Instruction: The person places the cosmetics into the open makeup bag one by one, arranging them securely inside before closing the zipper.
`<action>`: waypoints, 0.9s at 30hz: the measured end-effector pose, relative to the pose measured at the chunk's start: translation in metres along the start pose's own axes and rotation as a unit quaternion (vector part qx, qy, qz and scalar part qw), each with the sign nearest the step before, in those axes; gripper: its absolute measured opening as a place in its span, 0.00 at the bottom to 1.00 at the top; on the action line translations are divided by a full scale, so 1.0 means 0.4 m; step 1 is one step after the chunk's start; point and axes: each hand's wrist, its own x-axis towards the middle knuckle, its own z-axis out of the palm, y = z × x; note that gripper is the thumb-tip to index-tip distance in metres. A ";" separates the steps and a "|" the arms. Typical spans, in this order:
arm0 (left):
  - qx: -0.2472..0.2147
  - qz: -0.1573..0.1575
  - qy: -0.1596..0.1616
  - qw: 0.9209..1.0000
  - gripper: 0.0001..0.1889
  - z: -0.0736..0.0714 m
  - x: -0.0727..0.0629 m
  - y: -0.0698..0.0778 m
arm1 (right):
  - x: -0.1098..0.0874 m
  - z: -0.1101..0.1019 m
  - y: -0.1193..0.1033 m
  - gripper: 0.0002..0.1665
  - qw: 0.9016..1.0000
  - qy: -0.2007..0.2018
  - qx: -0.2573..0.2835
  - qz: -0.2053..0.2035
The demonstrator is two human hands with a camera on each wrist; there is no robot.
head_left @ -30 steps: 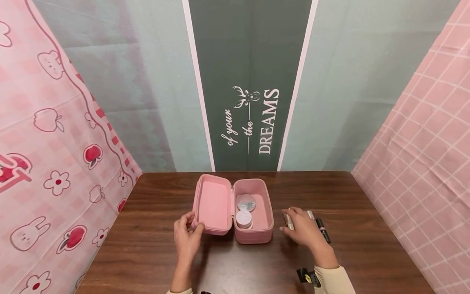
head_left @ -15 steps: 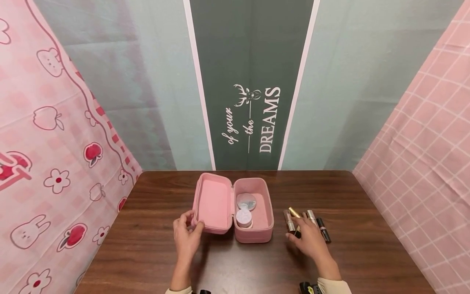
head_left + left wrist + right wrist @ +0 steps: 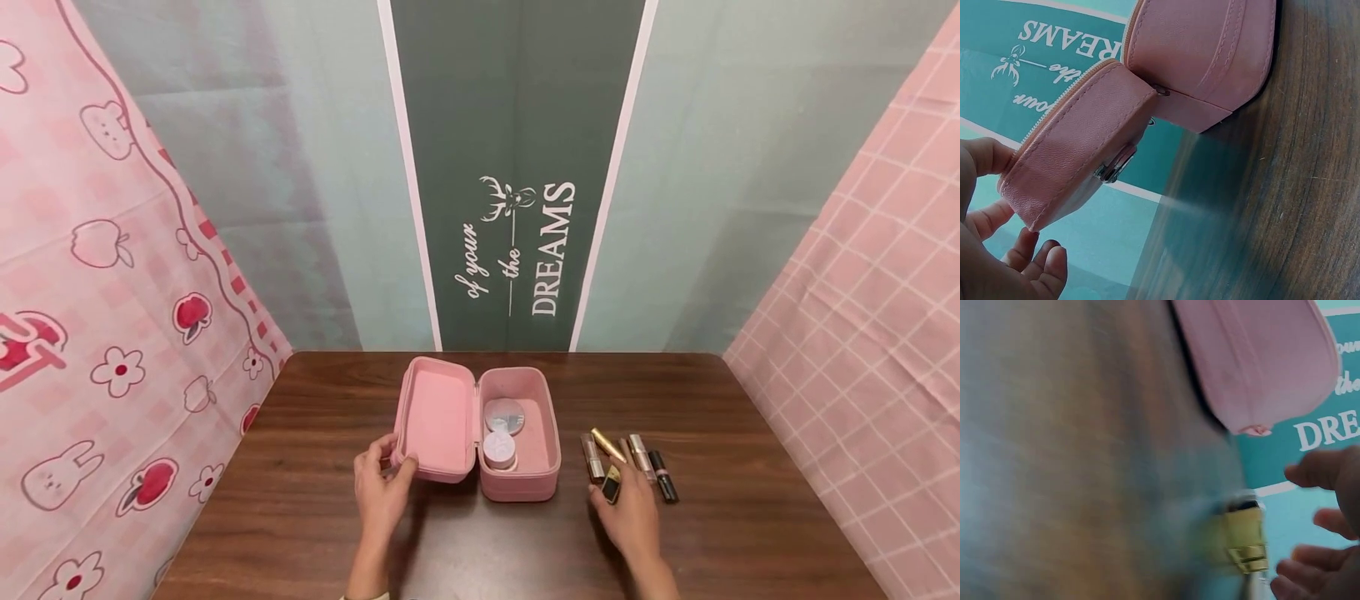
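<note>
Left hand grips the outer near corner of the lid. The pink case stands open on the surface between the hands, a white jar inside. Right hand is released, fingers parted beside a black-and-gold tube; contact cannot be determined. A black tube lies to its right.

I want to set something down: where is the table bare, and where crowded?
The brown wood-grain table is bare between the left hand and pink apple-print cloth, and between the black cylindrical tube and pink white-gridded cloth. It's crowded around the right hand, where small gold and pale tubes cluster.
</note>
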 end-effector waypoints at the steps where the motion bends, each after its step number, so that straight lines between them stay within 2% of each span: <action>1: -0.001 0.003 0.001 1.000 0.19 -0.001 -0.001 0.001 | -0.006 0.003 -0.001 0.34 1.000 0.006 0.001 0.015; 6: 0.000 0.015 0.004 1.000 0.19 -0.003 -0.004 0.003 | -0.028 0.012 0.001 0.36 0.997 0.017 -0.006 0.078; 10: 0.000 0.010 0.000 1.000 0.19 -0.004 -0.004 0.002 | -0.032 0.014 0.006 0.38 0.994 -0.001 -0.017 0.113; 19: -0.006 0.011 -0.004 1.000 0.20 -0.004 -0.003 -0.001 | -0.010 0.013 0.026 0.37 0.990 -0.030 -0.039 0.133; 22: -0.006 0.013 -0.002 1.000 0.20 -0.004 -0.003 -0.002 | 0.003 0.005 0.027 0.37 0.987 -0.059 -0.041 0.141; 27: -0.010 0.009 -0.001 1.000 0.19 -0.005 0.000 -0.003 | 0.023 -0.011 0.024 0.37 0.978 -0.121 -0.036 0.168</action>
